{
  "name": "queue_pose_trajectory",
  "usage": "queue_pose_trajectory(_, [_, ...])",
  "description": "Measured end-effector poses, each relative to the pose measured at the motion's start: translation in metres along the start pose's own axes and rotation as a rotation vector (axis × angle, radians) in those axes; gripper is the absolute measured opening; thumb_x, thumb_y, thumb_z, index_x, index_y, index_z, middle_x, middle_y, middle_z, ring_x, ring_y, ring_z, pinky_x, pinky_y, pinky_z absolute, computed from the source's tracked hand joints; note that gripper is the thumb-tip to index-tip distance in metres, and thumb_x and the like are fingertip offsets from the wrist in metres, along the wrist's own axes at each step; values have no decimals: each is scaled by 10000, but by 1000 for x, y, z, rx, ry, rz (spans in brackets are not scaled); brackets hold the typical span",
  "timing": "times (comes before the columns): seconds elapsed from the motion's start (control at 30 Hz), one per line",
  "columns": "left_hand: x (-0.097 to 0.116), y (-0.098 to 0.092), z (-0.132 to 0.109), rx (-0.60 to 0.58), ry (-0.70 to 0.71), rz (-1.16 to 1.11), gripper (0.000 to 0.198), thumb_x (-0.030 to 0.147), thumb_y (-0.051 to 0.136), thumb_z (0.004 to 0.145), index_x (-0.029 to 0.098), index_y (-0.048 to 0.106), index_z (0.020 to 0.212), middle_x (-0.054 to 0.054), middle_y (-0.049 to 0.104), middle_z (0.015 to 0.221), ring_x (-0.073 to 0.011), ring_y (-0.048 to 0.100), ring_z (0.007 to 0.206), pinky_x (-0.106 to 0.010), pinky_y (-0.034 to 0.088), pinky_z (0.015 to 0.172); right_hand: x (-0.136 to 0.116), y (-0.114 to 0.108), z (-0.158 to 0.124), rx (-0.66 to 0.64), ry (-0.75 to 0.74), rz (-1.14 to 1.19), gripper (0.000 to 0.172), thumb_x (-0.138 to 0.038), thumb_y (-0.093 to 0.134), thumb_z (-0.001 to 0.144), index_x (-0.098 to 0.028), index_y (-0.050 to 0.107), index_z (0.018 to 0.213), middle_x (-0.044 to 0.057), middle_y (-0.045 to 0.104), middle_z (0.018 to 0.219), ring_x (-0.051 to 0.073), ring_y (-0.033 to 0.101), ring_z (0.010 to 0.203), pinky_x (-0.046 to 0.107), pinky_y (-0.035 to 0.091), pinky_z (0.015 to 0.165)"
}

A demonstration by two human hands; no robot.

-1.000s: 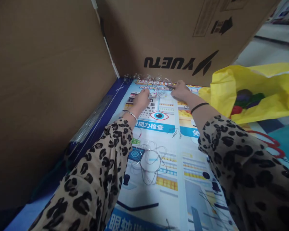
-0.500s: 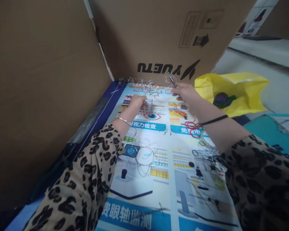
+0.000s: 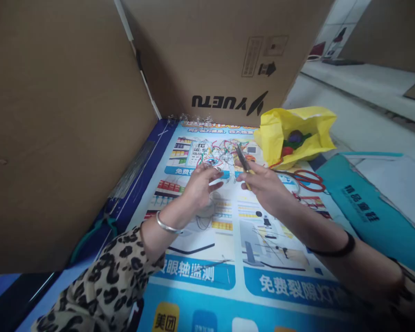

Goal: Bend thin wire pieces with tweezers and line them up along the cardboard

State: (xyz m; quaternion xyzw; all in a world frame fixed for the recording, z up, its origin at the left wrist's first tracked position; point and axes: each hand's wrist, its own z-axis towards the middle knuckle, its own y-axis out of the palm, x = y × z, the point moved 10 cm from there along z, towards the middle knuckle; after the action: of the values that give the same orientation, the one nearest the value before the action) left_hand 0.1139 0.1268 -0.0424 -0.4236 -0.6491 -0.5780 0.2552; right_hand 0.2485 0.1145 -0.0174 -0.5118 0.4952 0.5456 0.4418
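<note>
My right hand (image 3: 263, 182) is closed round a slim tool with a dark tip and yellowish handle (image 3: 242, 161), which points up and away. Just beyond the tool's tip lies a tangle of thin wires (image 3: 224, 150) in red, green and silver. My left hand (image 3: 202, 186) is at the near left side of this tangle, thumb and fingers brought close together; whether a wire is between them is too small to tell. Loops of fine wire (image 3: 204, 217) lie on the printed poster (image 3: 228, 276) below my left hand.
Cardboard walls (image 3: 200, 55) stand at the left and back. On the right are a yellow bag (image 3: 273, 133) with coloured items, red-handled scissors (image 3: 309, 180) and a teal box (image 3: 363, 203). Green-handled pliers (image 3: 93, 235) and straight wires (image 3: 131, 173) lie at the left.
Both hands have come back from the far edge toward the middle of the poster. The coloured wire tangle now lies nearer, and the view has shifted, showing the scissors and pliers.
</note>
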Motion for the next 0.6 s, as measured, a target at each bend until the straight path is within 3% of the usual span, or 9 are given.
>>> queue_pose_trajectory(0.07, [-8, 7, -20, -40, -54, -83, 206, 167, 641, 627, 170, 461, 727, -23, 605, 862, -195, 599, 876, -332, 457, 735, 4, 5, -20, -16, 20, 6, 383, -271, 620, 673, -256, 609, 1056, 10, 592, 981, 128, 500, 790, 243, 361, 625])
queue_pose_trajectory(0.17, [-20, 17, -46, -109, -127, -153, 188, 187, 648, 644, 157, 484, 731, -47, 614, 912, -202, 608, 888, -309, 453, 738, 16, 11, -46, -29, 98, 32, 371, -279, 605, 695, -240, 607, 1064, 16, 605, 862, 143, 494, 762, 260, 367, 636])
queue_pose_trajectory(0.27, [-34, 11, -63, -27, -161, -130, 212, 187, 679, 627, 152, 507, 744, -39, 620, 844, -154, 619, 762, -236, 429, 626, 25, 17, -67, -52, 153, 61, 372, -270, 600, 713, -239, 597, 1084, 6, 594, 783, 139, 480, 744, 258, 360, 638])
queue_pose_trajectory(0.4, [-52, 2, -80, 62, -184, -113, 173, 153, 660, 639, 126, 549, 769, -29, 590, 724, -108, 573, 649, -205, 397, 556, 31, 26, -88, -100, 188, 71, 397, -266, 584, 732, -242, 577, 1129, 13, 601, 850, 135, 472, 734, 257, 354, 622])
queue_pose_trajectory(0.5, [-54, 7, -92, 33, -198, -108, 130, 153, 644, 661, 114, 565, 757, -24, 571, 677, -91, 538, 612, -195, 393, 548, 30, 31, -99, -154, 196, 34, 400, -286, 580, 741, -256, 575, 1140, 21, 605, 938, 146, 485, 787, 259, 360, 641])
queue_pose_trajectory(0.6, [-40, 15, -105, -26, -191, -98, 118, 141, 650, 654, 110, 581, 744, -18, 565, 679, -72, 504, 578, -179, 384, 527, 24, 37, -110, -231, 191, -21, 392, -323, 578, 757, -278, 571, 1146, 14, 605, 942, 143, 499, 795, 265, 379, 674])
